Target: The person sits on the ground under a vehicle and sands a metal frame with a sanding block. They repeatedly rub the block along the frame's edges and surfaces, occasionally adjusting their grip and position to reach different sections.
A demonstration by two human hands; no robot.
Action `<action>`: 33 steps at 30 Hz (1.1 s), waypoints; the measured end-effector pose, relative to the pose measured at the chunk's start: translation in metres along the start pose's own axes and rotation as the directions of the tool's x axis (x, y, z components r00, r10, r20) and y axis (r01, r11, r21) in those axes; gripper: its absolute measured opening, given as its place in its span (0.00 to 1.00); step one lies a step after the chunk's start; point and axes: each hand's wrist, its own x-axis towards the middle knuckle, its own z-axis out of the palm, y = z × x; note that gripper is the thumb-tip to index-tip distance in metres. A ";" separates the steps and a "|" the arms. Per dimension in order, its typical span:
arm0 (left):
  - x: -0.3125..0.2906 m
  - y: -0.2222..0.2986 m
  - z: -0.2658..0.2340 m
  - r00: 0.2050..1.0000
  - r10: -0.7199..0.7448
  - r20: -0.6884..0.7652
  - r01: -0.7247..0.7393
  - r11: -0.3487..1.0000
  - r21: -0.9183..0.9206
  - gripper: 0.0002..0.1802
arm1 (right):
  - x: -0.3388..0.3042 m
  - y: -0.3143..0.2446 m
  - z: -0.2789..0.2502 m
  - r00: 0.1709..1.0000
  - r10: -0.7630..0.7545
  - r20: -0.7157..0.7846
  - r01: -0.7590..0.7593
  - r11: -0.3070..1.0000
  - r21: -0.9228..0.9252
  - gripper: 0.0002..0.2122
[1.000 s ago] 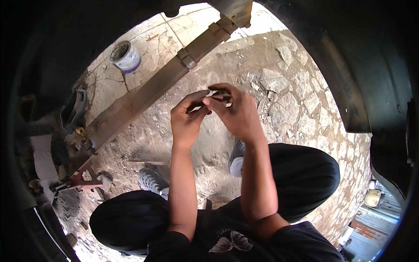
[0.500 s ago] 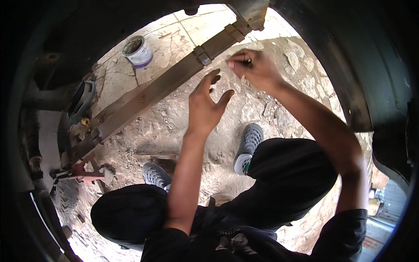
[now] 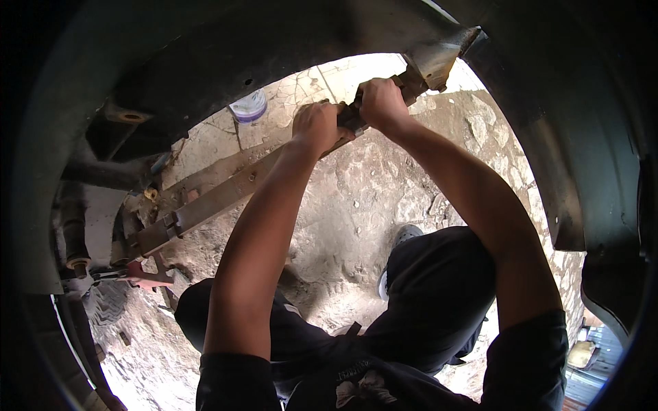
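Note:
A long flat steel leaf spring slants from the lower left up to a metal hanger bracket at the upper right. Near its upper end my left hand is closed around the bar, thumb along the near edge. Just to the right of it, and closer to the bracket, my right hand grips the same bar with its fingers folded over the far side. A clamp on the spring shows toward its lower end. My hands hide much of the bar's upper stretch.
Dark vehicle body panels curve around above and at both sides. Beyond the spring stands a paint can on cracked tiles. A shock absorber and a red metal stand are at the left. Rough stony ground lies below.
Both hands have moved up onto the leaf spring and closed on it; before, they were in the air on its near side. The view has shifted, and the paint can is now partly hidden.

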 end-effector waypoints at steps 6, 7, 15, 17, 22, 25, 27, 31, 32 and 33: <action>0.007 0.002 -0.004 0.993 -0.101 0.060 0.099 0.995 0.031 0.28 | -0.010 -0.009 0.017 0.998 -0.003 -0.067 0.004 1.000 0.013 0.11; 0.003 -0.001 -0.004 0.992 -0.114 0.054 0.114 0.993 -0.004 0.27 | -0.017 -0.013 0.010 0.999 0.009 -0.049 -0.004 0.996 0.092 0.10; -0.002 -0.004 0.018 0.993 -0.082 -0.080 0.081 0.997 -0.008 0.29 | -0.042 0.007 0.001 0.978 -0.205 -0.039 0.206 0.978 0.029 0.06; -0.001 0.000 0.015 0.992 -0.093 -0.091 0.091 0.996 -0.024 0.29 | -0.039 0.012 -0.008 0.964 -0.254 0.078 0.261 0.960 -0.098 0.07; -0.005 0.002 0.003 0.990 -0.143 -0.017 0.143 0.990 -0.013 0.27 | -0.047 0.010 -0.054 0.983 -0.130 -0.126 0.160 0.952 0.262 0.08; -0.014 0.014 0.010 0.983 -0.151 -0.107 0.153 0.988 0.010 0.25 | -0.068 0.010 -0.071 0.984 -0.057 -0.168 0.121 0.909 0.400 0.11; -0.003 0.026 0.014 0.953 -0.041 -0.300 -0.022 0.979 -0.202 0.24 | -0.078 0.017 -0.091 0.982 -0.026 -0.189 0.121 0.850 0.513 0.15; -0.017 0.082 -0.023 0.989 0.098 -0.106 -0.127 0.233 -0.964 0.19 | -0.112 0.011 -0.147 0.973 0.112 -0.201 0.001 0.872 0.489 0.19; -0.024 0.092 -0.023 0.983 0.181 -0.002 0.020 -0.119 -0.993 0.20 | -0.123 0.008 -0.153 0.964 0.155 -0.217 -0.034 0.879 0.475 0.20; -0.028 0.098 -0.027 0.957 0.290 -0.016 0.065 -0.267 -0.962 0.24 | -0.126 0.016 -0.156 0.963 0.124 -0.238 0.038 0.814 0.579 0.19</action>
